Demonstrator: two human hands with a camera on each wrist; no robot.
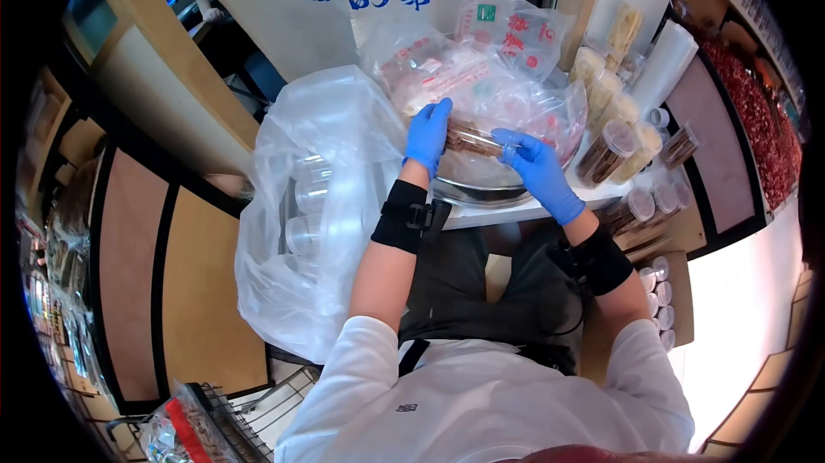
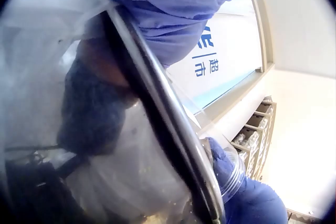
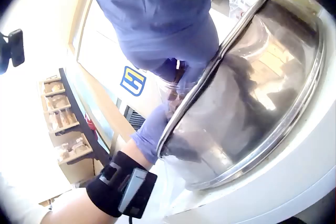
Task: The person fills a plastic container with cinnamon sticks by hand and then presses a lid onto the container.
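Note:
A clear jar point(image 1: 473, 138) of brown sticks lies on its side between both blue-gloved hands, over a metal bowl point(image 1: 481, 195) heaped with clear plastic bags. My left hand point(image 1: 428, 138) grips its left end. At the open-looking threaded right end, my right hand point(image 1: 540, 169) holds the rim with its fingers. In the left wrist view, the jar's ringed end point(image 2: 233, 179) shows by the right glove point(image 2: 254, 203). The right wrist view has the bowl point(image 3: 236, 103) beside both gloves, the jar mostly hidden behind the right hand point(image 3: 163, 29).
A large translucent bag point(image 1: 344, 205) holding clear empty jars stands at the left. Several filled jars point(image 1: 608, 152) and a plastic roll point(image 1: 666, 63) stand on the right of the white table. Lidded jars sit in a cardboard box point(image 1: 679, 300) below. A wire cart point(image 1: 249, 407) is at lower left.

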